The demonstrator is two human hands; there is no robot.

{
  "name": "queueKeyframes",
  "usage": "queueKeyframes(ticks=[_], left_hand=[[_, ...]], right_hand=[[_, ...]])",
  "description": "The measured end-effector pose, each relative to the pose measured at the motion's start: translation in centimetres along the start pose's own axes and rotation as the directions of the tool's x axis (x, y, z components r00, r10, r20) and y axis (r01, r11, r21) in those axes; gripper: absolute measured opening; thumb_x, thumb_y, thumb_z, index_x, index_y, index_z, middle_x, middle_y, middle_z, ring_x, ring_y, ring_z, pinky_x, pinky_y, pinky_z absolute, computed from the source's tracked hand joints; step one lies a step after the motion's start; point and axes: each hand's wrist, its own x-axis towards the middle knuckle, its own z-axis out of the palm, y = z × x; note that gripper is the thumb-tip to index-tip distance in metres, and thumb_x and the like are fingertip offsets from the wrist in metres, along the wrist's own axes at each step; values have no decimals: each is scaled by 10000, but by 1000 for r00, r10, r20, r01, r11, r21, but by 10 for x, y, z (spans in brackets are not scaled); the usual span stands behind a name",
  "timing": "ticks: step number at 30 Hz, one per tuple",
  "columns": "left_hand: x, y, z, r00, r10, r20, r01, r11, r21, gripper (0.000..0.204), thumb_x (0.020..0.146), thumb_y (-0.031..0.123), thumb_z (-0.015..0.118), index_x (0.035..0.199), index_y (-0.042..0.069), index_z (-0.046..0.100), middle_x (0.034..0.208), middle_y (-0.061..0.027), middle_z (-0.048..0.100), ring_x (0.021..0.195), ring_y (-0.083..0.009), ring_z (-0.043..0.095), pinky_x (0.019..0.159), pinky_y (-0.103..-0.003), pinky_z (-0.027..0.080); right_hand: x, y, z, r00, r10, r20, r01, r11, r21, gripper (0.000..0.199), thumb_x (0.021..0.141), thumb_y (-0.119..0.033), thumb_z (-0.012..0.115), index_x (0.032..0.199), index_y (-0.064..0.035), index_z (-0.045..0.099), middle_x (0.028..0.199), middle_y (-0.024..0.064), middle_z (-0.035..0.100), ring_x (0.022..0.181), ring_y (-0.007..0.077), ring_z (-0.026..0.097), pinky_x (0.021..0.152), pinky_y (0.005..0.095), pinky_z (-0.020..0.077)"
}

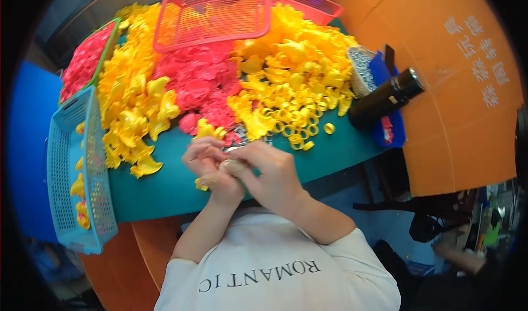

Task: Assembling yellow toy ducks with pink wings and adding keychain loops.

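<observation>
Both my hands meet at the near edge of the green table, above my lap. My left hand has its fingers curled, and a bit of a yellow plastic piece sticks out beside its palm. Against it presses my right hand, thumb and fingers pinched together. What sits between the fingertips is mostly hidden. Just beyond them lie a small heap of dark and silvery bits and a scatter of yellow rings.
Heaps of yellow curved pieces and pink pieces cover the table. A red basket stands behind them, a light-blue basket at left. At right are a black bottle, a blue bin and an orange board.
</observation>
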Motion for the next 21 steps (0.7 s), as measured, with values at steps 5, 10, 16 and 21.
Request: queueKeyframes(ticks=[5, 10, 16, 21], left_hand=[[2, -1, 5, 996, 88, 16, -85, 985, -149, 573, 937, 644, 249, 1157, 121, 324, 1023, -103, 465, 597, -77, 396, 553, -196, 347], [4, 4, 4, 1000, -23, -20, 17, 968, -250, 461, 972, 553, 320, 1150, 128, 326, 1027, -91, 458, 665, -75, 426, 557, -168, 384], [-1, 12, 12, 999, -26, 38, 35, 965, -261, 558, 933, 640, 305, 1154, 129, 334, 1031, -85, 457, 770, -86, 434, 586, -189, 373], [0, -7, 16, 990, 123, 76, -110, 983, -147, 594, 949, 611, 264, 1154, 57, 328, 1016, -124, 463, 679, -105, 411, 508, -208, 292]], right_hand=[[-8, 3, 5, 996, 4, -90, 10, 989, 149, 120, 780, -41, 727, 894, -21, 694, 825, 91, 696, 677, 169, 650, 615, 253, 492], [-9, 9, 10, 958, -211, -196, 212, 977, -14, 131, 762, -46, 744, 886, -46, 699, 802, 65, 690, 668, 174, 606, 600, 280, 468], [-5, 16, 10, 927, -257, -274, 252, 966, -52, 166, 712, -33, 766, 859, -54, 692, 747, 66, 676, 622, 193, 608, 543, 288, 468], [-3, 18, 9, 943, -254, -215, 238, 967, -94, 154, 721, -15, 745, 860, -49, 688, 730, 86, 668, 641, 224, 635, 548, 293, 481]])
